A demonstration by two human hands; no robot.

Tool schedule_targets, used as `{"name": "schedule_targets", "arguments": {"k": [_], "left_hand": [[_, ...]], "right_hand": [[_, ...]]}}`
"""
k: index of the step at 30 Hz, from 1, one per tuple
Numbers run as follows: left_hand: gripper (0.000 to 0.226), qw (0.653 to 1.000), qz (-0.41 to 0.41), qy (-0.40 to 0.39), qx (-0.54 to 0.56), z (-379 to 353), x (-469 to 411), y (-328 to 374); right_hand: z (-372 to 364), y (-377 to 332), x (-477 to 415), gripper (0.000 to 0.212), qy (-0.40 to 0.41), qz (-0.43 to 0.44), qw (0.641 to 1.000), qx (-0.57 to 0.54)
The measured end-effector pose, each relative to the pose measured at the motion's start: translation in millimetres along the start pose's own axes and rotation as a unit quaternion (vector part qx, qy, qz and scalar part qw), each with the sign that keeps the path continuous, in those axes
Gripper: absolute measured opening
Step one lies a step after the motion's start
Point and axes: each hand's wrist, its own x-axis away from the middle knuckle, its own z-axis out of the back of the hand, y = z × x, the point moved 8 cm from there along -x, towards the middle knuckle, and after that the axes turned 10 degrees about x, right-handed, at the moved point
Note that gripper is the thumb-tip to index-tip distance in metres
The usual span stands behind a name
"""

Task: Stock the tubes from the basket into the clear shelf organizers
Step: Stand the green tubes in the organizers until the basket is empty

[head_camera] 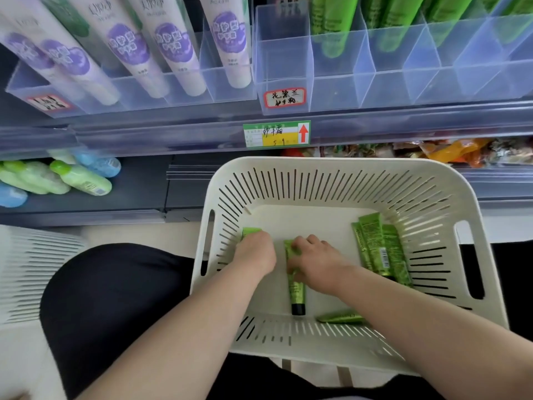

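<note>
Mid-task, pick phase; both hands down in the basket [317, 180], which sits on the person's lap below the shelf. Left hand [255, 249]: grip curled over the left tube [250, 231] by the left wall, only the tube's end showing. Right hand [314, 264]: grip pinching the crimped end of the centre tube [294, 287], which lies flat on the basket floor with its black cap toward the person. Still in the basket: a stack of tubes [375, 246] against the right wall; a lone tube [339, 317] at the near wall under the right forearm. Green organizer [284, 70] up right: stocked tubes [334, 30] fill the rear cells; front cells look vacant. Purple organizer [184, 88] at left looks filled; not this job's concern. Judgement: partly stocked; several tubes to go, two in hand now.
</note>
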Motion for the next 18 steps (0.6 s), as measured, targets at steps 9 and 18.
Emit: {"name": "schedule_targets", "arguments": {"k": [9,18], "left_hand": [[0.031,0.998,-0.022,0.005,0.059,-4,-2,6],[0.044,0.999,-0.026,0.013,0.042,-14,-1,0]], "right_hand": [[-3,42,18,0.034,0.023,-0.108,0.992,-0.062],[-16,43,5,0.084,-0.011,-0.141,0.985,-0.094]]}}
